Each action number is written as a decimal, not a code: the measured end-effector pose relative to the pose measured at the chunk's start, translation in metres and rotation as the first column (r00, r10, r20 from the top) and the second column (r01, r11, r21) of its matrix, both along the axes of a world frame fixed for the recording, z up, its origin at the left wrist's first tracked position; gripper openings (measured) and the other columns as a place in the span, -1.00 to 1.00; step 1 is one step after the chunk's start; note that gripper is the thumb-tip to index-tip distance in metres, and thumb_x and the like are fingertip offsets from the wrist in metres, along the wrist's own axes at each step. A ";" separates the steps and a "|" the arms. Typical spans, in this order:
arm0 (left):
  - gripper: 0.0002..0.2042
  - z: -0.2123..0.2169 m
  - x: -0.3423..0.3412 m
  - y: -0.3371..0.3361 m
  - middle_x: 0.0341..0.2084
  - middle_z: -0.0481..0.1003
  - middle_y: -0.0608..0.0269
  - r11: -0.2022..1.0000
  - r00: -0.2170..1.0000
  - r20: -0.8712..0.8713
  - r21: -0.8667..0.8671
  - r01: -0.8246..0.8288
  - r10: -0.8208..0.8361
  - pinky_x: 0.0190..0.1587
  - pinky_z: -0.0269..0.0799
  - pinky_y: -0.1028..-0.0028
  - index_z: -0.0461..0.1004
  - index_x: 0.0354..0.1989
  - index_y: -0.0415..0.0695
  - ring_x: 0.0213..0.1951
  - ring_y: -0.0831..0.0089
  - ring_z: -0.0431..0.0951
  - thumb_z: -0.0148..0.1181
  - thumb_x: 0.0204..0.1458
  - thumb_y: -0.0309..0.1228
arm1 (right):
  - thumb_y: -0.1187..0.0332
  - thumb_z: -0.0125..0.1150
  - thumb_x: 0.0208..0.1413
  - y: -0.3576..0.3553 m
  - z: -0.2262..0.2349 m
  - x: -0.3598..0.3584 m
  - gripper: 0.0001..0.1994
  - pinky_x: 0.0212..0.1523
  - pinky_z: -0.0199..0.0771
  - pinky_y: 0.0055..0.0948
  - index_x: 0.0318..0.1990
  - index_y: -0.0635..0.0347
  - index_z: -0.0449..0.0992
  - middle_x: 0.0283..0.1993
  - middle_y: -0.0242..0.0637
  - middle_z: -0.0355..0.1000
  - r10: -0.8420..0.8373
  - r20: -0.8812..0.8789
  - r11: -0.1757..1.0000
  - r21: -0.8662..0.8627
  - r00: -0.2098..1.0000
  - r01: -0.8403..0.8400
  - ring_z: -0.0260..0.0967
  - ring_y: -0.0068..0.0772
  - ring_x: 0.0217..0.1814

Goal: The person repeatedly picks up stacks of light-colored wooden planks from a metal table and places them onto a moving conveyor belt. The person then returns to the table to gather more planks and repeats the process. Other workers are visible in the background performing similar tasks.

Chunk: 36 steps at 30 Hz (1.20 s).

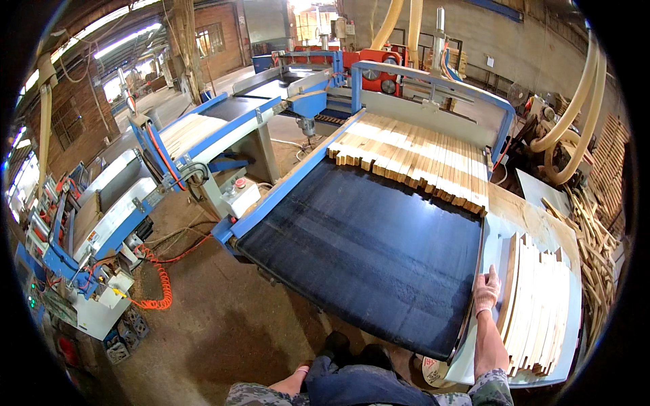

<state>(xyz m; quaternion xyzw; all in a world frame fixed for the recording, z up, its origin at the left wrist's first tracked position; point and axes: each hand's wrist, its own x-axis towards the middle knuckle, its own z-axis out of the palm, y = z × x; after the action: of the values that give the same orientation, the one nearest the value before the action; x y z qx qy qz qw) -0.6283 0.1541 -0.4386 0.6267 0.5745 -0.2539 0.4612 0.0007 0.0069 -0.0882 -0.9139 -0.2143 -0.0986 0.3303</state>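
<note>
My right hand (486,291), in a pale work glove, rests flat at the right edge of the dark conveyor belt (365,250), beside a row of light wooden slats standing on edge (538,304) on a pale side table (572,318). Its fingers are stretched out and hold nothing. My left hand (298,372) shows only as a small part at my hip near the picture's lower edge, its fingers hidden. At the belt's far end lies a wide batch of wooden strips (420,152), side by side.
Blue machinery (203,135) with another stack of boards stands to the left, with a coiled orange hose (159,291) on the dusty floor. Scrap wood pieces (596,250) are heaped at the right. Yellow extraction hoses (575,115) hang overhead.
</note>
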 end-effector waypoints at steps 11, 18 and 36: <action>-0.67 0.232 0.016 0.071 -0.18 0.73 0.00 0.388 -0.075 0.768 -0.403 -0.829 0.636 0.04 0.70 0.13 0.70 -0.16 -0.27 -0.12 0.14 0.76 0.29 0.31 -0.19 | 0.08 0.28 0.31 -0.052 -0.011 -0.001 -0.25 0.63 0.13 0.02 0.59 0.17 0.27 0.55 0.16 0.31 0.006 0.038 0.956 -0.293 0.999 0.006 0.20 0.26 0.59; -0.49 0.415 0.132 0.034 -0.10 0.73 -0.17 0.890 -0.093 0.957 -0.289 -0.352 0.274 0.17 0.70 0.08 0.67 -0.02 -0.40 -0.07 0.03 0.78 0.20 0.40 -0.05 | 0.00 0.14 0.43 -0.041 -0.008 0.003 -0.28 0.72 -0.03 -0.08 0.59 0.21 0.25 0.64 0.01 0.22 0.042 -0.063 0.964 -0.260 0.997 -0.057 0.05 0.05 0.72; -0.29 0.402 0.468 -0.133 0.41 0.46 -0.17 0.879 0.319 0.845 0.312 0.360 -0.430 0.48 0.33 0.27 0.35 0.51 -0.27 0.43 0.06 0.47 0.38 0.26 -0.17 | 0.02 0.33 0.33 -0.377 0.048 0.177 -0.24 0.61 0.20 -0.06 0.58 0.17 0.28 0.52 0.13 0.36 -0.509 0.016 0.858 -0.077 0.861 0.508 0.25 0.17 0.58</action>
<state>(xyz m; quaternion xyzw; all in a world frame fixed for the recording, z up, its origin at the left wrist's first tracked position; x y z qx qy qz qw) -0.1601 0.0214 -0.0366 0.7982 0.0773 0.0329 0.5964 0.1779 -0.3696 -0.0403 -0.9506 0.0317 -0.1714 0.2568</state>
